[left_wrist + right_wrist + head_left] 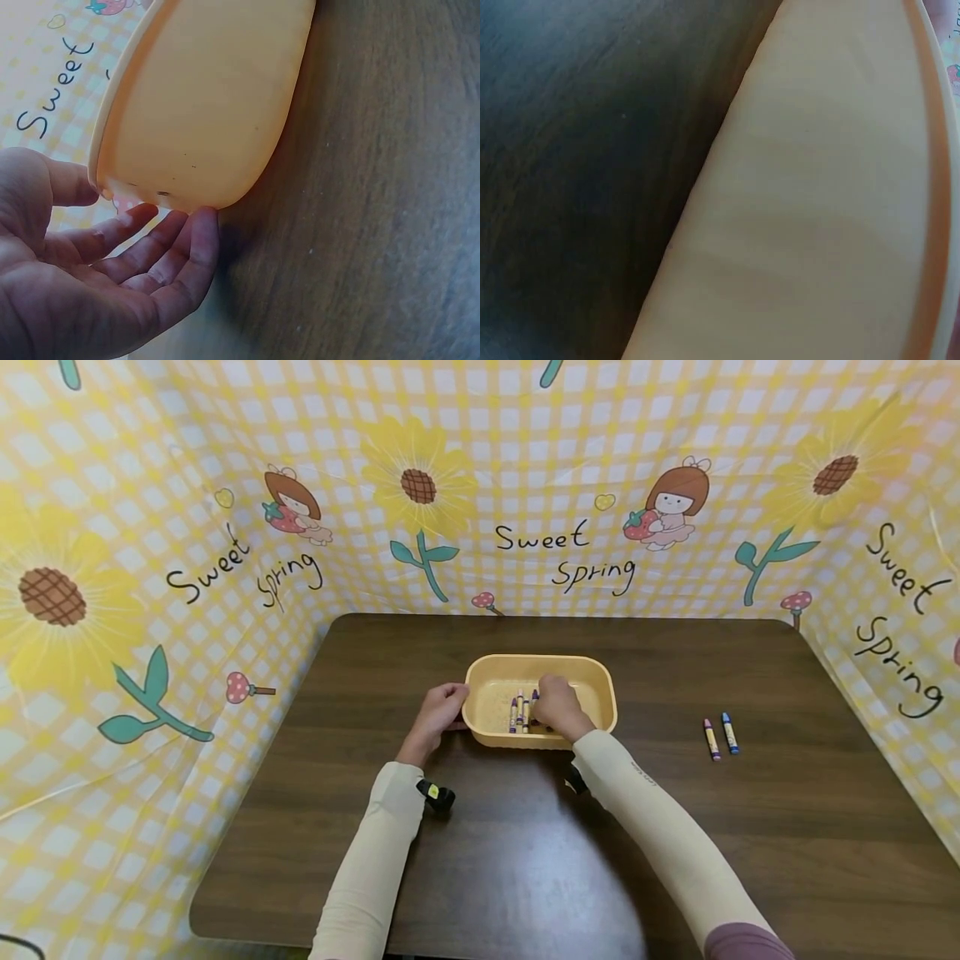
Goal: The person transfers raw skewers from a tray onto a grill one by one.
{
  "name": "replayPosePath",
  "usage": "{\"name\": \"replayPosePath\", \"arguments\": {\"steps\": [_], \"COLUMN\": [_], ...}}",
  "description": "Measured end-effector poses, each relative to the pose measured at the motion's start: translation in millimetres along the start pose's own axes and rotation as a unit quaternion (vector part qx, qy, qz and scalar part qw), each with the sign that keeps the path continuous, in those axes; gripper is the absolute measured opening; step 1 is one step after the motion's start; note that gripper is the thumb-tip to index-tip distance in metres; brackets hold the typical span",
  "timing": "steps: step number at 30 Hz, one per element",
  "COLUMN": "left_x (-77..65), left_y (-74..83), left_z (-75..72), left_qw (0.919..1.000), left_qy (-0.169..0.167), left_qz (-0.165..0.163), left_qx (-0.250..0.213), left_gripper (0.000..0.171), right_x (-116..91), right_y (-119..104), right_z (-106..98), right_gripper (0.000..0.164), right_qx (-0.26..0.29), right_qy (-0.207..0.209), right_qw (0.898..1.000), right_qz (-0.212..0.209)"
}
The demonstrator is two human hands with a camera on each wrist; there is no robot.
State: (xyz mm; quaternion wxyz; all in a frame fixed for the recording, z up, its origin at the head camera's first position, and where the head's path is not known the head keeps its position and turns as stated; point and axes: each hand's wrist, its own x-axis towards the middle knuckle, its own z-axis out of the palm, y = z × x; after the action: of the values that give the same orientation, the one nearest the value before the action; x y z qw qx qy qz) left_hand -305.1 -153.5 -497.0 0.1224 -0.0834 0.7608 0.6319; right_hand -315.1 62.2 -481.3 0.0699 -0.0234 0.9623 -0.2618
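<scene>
A yellow plastic box (491,672) stands on the table, with several crayons (524,717) lying side by side on its floor. At the box's left end is my left hand (437,714). In the left wrist view its thumb lies at the rim and its curled fingers (202,247) hold the end wall from outside and below. My right hand (558,703) reaches down inside the box with its fingers bent. One dark-tipped crayon (535,695) shows right beside those fingers; I cannot tell whether they pinch it, as the fingertips are hidden.
Two more crayons, a pink-tipped one (712,740) and a blue one (730,733), lie on the brown table (675,668) right of the box. A yellow checked cloth (525,468) walls the table at the back and sides. The box's outer wall (802,195) fills much of the right wrist view.
</scene>
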Motion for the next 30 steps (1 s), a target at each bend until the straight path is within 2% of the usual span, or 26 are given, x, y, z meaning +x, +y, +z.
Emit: {"name": "replayPosePath", "arguments": {"steps": [6,12,15,18,24,30], "left_x": [0.0,-0.4,-0.7,-0.5,0.7,0.9], "left_y": [2.4,1.4,0.9,-0.4,0.0,-0.3], "left_z": [-0.2,-1.7,-2.4,-2.2,-3.1,-3.2], "left_qw": [0.9999,0.9998,0.9998,0.9998,0.9999,0.9998], "left_qy": [-0.002,-0.004,-0.002,-0.002,-0.004,-0.005], "left_qz": [-0.010,-0.010,-0.009,-0.012,-0.009,-0.008], "left_qx": [0.011,0.015,0.018,0.018,0.014,0.015], "left_gripper": [0.044,0.045,0.046,0.046,0.046,0.046], "right_x": [-0.8,-0.8,-2.0,-5.8,-15.1,-23.5], "right_y": [-1.7,5.0,9.9,11.6,8.0,15.9], "right_z": [-1.5,-3.4,-8.4,-20.0,-55.2,-81.5], "right_gripper": [0.017,0.037,0.041,0.043,0.046,0.034], "right_qx": [0.002,0.044,0.068,0.078,0.091,0.116], "right_qy": [-0.009,-0.013,-0.014,-0.019,-0.021,0.002], "right_qw": [1.000,0.999,0.997,0.997,0.995,0.993], "right_qz": [0.012,-0.003,-0.015,-0.011,0.026,0.025]}}
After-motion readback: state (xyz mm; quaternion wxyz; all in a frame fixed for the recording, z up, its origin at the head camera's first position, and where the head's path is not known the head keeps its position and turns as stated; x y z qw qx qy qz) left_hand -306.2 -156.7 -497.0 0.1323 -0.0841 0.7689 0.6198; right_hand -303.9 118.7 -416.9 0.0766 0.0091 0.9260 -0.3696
